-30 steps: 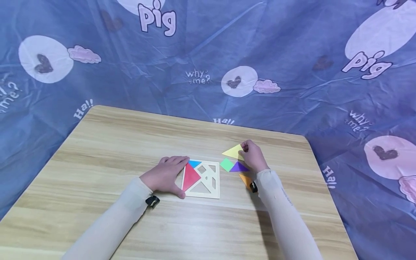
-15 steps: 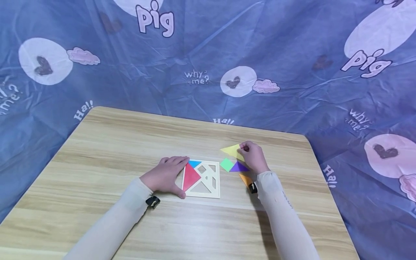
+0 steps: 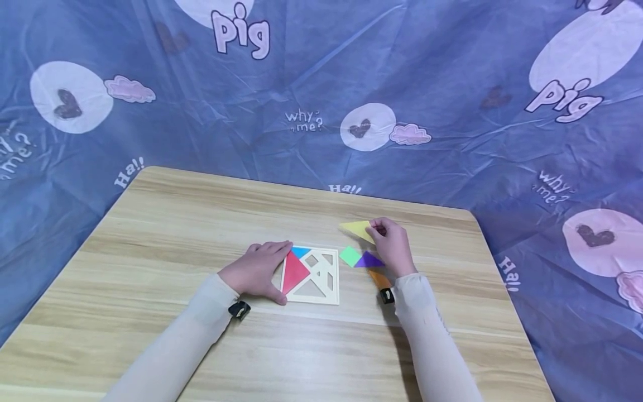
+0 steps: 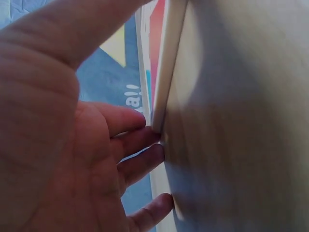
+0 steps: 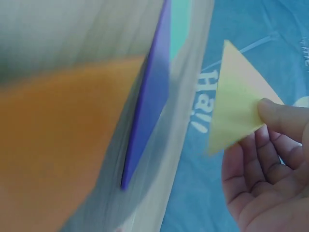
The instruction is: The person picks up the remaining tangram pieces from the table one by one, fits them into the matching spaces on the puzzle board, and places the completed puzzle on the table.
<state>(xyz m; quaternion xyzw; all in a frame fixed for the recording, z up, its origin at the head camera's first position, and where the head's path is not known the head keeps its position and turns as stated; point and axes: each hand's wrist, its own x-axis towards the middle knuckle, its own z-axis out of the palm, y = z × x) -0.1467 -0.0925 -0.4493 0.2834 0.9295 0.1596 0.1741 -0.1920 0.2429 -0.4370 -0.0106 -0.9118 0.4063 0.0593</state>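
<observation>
My left hand (image 3: 255, 273) spans the left side of a cream tangram board (image 3: 329, 303), thumb at its near corner and fingertips at the far one. A red triangle (image 3: 295, 273) and a blue piece (image 3: 300, 252) lie in the board, beside several cut-out spaces. Farther right, my right hand (image 3: 394, 245) pinches a yellow triangle (image 3: 356, 228) between thumb and fingers at one edge. The right wrist view shows this triangle raised and tilted, its broad face visible. A green square (image 3: 350, 256) and a purple triangle (image 3: 369, 260) lie just below that hand.
Near the right wrist an orange piece (image 3: 378, 278) lies on the wooden table (image 3: 226, 201), partly covered by the black wrist camera (image 3: 387, 296). Behind the table's far edge hangs a blue printed cloth (image 3: 301, 67).
My right hand has tipped the yellow triangle up and shifted it slightly left, so it looks narrower. The left hand keeps its place on the board.
</observation>
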